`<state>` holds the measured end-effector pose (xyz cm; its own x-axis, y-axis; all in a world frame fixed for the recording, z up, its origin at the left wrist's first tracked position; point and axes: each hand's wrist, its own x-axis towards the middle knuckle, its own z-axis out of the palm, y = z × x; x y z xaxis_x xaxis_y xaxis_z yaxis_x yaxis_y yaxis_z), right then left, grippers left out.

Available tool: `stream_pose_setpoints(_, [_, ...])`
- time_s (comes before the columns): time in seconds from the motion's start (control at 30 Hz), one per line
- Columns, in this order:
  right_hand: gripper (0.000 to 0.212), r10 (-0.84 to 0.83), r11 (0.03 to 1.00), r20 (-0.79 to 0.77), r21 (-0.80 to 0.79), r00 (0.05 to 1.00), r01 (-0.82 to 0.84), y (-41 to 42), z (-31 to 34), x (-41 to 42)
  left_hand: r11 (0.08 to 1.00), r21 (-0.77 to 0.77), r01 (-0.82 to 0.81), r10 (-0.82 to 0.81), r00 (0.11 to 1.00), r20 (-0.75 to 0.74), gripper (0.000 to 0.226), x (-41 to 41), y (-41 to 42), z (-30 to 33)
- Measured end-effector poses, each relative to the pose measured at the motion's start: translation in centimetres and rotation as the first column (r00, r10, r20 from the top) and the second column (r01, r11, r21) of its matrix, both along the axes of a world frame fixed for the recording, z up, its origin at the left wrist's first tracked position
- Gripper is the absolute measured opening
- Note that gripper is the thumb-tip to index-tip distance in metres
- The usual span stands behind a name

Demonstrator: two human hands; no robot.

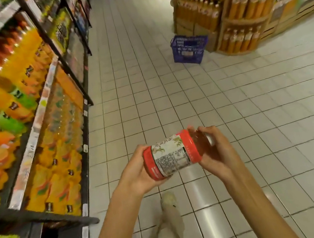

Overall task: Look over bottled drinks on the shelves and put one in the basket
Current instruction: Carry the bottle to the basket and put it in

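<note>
I hold a drink bottle with a red and white label sideways in front of me, its label text facing up. My left hand grips the bottom end from below. My right hand curls round the clear neck end, where a white cap shows. A blue plastic basket stands on the tiled floor several steps ahead, beside a wooden display. Shelves packed with orange, yellow and green bottled drinks run along my left.
A rounded wooden display stand with amber bottles fills the upper right, just behind the basket. The white tiled aisle stretches between it and the shelves. My light trouser leg and shoe show below the bottle.
</note>
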<state>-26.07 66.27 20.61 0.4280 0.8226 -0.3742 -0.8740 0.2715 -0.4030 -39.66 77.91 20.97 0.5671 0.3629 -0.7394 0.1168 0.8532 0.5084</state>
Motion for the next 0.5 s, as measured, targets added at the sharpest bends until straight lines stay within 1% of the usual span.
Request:
stream_pose_setpoints(0.1, [0.02,-0.06,0.998,-0.025,-0.03,0.998,0.059,5.6,0.6,5.9,0.998,0.01,0.066,-0.066,0.998,-0.008,0.027,6.8,6.8,0.5])
stream_pose_setpoints(0.2, [0.018,-0.128,0.991,-0.043,0.021,0.991,0.129,10.8,1.9,12.3,0.986,0.047,0.159,-0.161,0.987,0.025,0.02,14.4,13.4,1.6])
stream_pose_setpoints(0.3, [0.015,-0.216,0.976,0.032,0.006,0.976,0.216,15.2,2.2,19.2,0.973,0.063,0.221,-0.223,0.974,0.034,0.015,22.4,19.0,2.2])
stream_pose_setpoints(0.37, [0.016,-0.238,0.97,0.145,-0.026,0.961,0.244,17.8,1.8,24.0,0.963,0.075,0.258,-0.262,0.964,0.043,0.019,27.9,22.0,1.8])
stream_pose_setpoints(0.4, [0.017,-0.238,0.967,0.2,-0.047,0.95,0.252,19.0,1.4,26.5,0.958,0.077,0.277,-0.281,0.959,0.048,0.025,30.7,23.5,1.3])
stream_pose_setpoints(0.43, [0.016,-0.246,0.963,0.223,-0.058,0.943,0.265,20.4,0.9,29.1,0.952,0.082,0.294,-0.299,0.953,0.05,0.032,33.5,24.9,0.8])
stream_pose_setpoints(0.5, [0.016,-0.281,0.954,0.19,-0.053,0.941,0.296,23.3,0.0,34.9,0.947,0.103,0.304,-0.311,0.949,0.055,0.042,39.3,27.9,-0.3])
